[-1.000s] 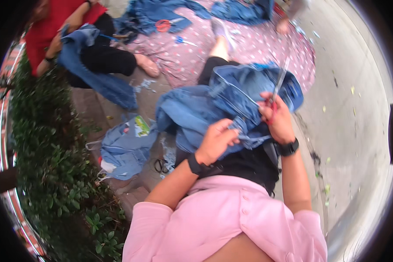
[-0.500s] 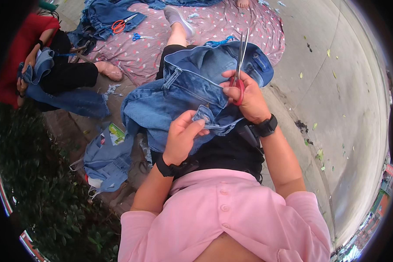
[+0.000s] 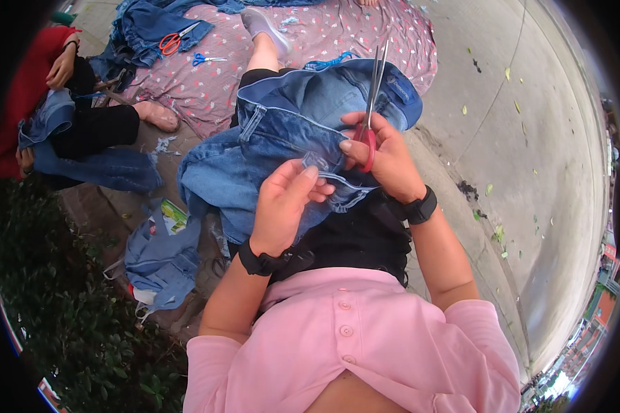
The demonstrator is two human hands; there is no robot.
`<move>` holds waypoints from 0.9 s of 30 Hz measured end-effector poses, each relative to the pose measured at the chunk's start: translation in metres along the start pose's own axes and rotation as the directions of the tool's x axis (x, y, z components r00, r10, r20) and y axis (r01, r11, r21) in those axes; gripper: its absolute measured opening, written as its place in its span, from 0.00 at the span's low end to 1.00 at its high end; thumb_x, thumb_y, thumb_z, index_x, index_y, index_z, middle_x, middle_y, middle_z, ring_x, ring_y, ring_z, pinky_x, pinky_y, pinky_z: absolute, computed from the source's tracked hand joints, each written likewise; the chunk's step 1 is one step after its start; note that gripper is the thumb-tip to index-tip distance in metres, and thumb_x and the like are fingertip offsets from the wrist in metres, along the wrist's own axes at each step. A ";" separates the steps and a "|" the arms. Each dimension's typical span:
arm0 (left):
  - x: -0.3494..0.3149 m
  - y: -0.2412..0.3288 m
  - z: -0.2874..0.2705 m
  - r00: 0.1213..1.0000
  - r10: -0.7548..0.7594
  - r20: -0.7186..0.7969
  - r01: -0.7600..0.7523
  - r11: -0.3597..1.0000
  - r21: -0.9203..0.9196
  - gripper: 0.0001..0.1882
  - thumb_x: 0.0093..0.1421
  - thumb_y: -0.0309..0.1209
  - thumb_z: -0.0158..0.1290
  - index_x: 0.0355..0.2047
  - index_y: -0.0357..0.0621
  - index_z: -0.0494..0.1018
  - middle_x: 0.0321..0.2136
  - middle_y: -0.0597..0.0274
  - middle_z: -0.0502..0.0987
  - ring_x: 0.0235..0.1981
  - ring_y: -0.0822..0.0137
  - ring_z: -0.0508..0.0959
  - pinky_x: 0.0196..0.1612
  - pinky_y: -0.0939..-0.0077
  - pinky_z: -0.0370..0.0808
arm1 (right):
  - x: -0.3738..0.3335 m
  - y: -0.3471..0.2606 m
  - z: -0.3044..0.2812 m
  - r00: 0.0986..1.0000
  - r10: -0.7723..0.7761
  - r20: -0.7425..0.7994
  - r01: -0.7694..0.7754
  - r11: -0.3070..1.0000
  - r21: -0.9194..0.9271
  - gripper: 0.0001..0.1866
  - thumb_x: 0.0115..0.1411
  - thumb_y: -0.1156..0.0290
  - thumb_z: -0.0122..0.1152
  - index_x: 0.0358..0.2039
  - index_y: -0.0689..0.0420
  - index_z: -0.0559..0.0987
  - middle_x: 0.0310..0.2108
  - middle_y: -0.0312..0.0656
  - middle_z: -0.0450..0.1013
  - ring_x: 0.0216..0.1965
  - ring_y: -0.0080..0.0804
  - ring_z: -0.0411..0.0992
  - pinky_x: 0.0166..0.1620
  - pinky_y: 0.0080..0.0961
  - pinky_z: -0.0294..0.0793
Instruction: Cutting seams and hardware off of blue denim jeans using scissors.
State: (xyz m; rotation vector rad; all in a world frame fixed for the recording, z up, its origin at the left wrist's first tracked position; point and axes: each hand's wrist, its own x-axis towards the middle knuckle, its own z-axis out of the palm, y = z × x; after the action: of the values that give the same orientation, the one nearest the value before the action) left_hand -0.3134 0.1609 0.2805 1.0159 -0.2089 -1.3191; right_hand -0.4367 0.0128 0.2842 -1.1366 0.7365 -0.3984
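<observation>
A pair of blue jeans (image 3: 213, 168) lies bunched over my lap, with its waistband opening facing away from me. My left hand (image 3: 282, 203) is closed, pinching a small corner of the denim near the waistband's front edge between thumb and fingers. In my right hand (image 3: 391, 162) is a pair of scissors with red handles (image 3: 376, 89). Their long metal blades point up and away from me, slightly parted, and no cloth shows between them. The right fingers are around the handles, close over the denim.
Ahead, a patterned pink cloth (image 3: 207, 89) bears more denim, orange-handled scissors (image 3: 176, 40) and small blue scissors (image 3: 209, 60). At left sits a person in a red top (image 3: 21, 82) with denim on the lap. A denim bag (image 3: 160, 265) lies beside shrubs (image 3: 69, 296).
My left hand has lifted the pinched denim corner slightly away from me. The scissors stay in my right hand. The other person's hands have moved apart, one rising off their denim.
</observation>
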 end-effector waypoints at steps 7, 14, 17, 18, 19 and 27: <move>0.001 -0.004 -0.006 0.984 0.154 0.092 -0.171 0.959 0.227 0.18 0.60 0.23 0.50 0.51 0.36 0.66 0.43 0.59 0.73 0.41 0.72 0.75 0.42 0.81 0.70 | -0.031 -0.007 -0.011 0.997 -0.006 -0.073 0.001 0.997 -0.074 0.22 0.53 0.76 0.62 0.48 0.61 0.68 0.34 0.38 0.74 0.36 0.21 0.72 0.37 0.18 0.71; 0.003 -0.007 -0.010 0.968 0.231 0.099 -0.249 0.935 0.252 0.20 0.60 0.22 0.49 0.53 0.37 0.64 0.44 0.61 0.71 0.41 0.73 0.74 0.42 0.82 0.69 | -0.053 0.001 -0.005 0.996 -0.082 0.030 0.088 0.957 -0.275 0.22 0.52 0.77 0.63 0.48 0.60 0.69 0.35 0.39 0.74 0.37 0.23 0.72 0.40 0.20 0.71; 0.003 -0.002 -0.007 0.966 0.253 0.060 -0.259 0.917 0.304 0.21 0.59 0.21 0.49 0.53 0.37 0.63 0.43 0.61 0.71 0.41 0.73 0.74 0.41 0.82 0.70 | -0.049 0.002 0.000 0.980 -0.194 0.053 0.190 0.803 -0.566 0.21 0.51 0.78 0.63 0.47 0.58 0.70 0.37 0.37 0.73 0.37 0.22 0.72 0.41 0.20 0.71; 0.002 -0.001 -0.008 0.968 0.249 0.037 -0.248 0.914 0.321 0.20 0.59 0.21 0.49 0.53 0.37 0.64 0.42 0.62 0.70 0.41 0.73 0.74 0.41 0.82 0.70 | -0.046 0.003 0.002 0.975 -0.222 -0.020 0.181 0.840 -0.512 0.21 0.51 0.78 0.62 0.47 0.58 0.71 0.36 0.36 0.73 0.36 0.22 0.71 0.41 0.20 0.71; 0.001 -0.001 -0.008 0.969 0.245 0.014 -0.235 0.911 0.337 0.20 0.59 0.21 0.49 0.53 0.36 0.64 0.41 0.62 0.70 0.40 0.73 0.74 0.40 0.82 0.70 | -0.043 0.002 0.002 0.965 -0.245 -0.095 0.177 0.873 -0.455 0.20 0.51 0.79 0.62 0.46 0.57 0.71 0.36 0.35 0.72 0.36 0.21 0.71 0.41 0.20 0.70; 0.001 -0.003 -0.019 0.976 0.214 -0.026 -0.193 0.920 0.341 0.19 0.60 0.22 0.48 0.52 0.36 0.65 0.39 0.64 0.71 0.38 0.73 0.74 0.39 0.82 0.70 | -0.017 -0.008 0.003 0.905 -0.423 -0.040 0.331 0.761 -0.558 0.19 0.51 0.79 0.59 0.45 0.57 0.72 0.29 0.36 0.71 0.31 0.22 0.70 0.37 0.19 0.70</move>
State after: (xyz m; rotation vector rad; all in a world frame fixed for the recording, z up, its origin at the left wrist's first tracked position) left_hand -0.3029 0.1699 0.2673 1.2858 -0.4936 -1.0790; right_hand -0.4454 0.0225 0.2974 -1.8258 0.7852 -0.6586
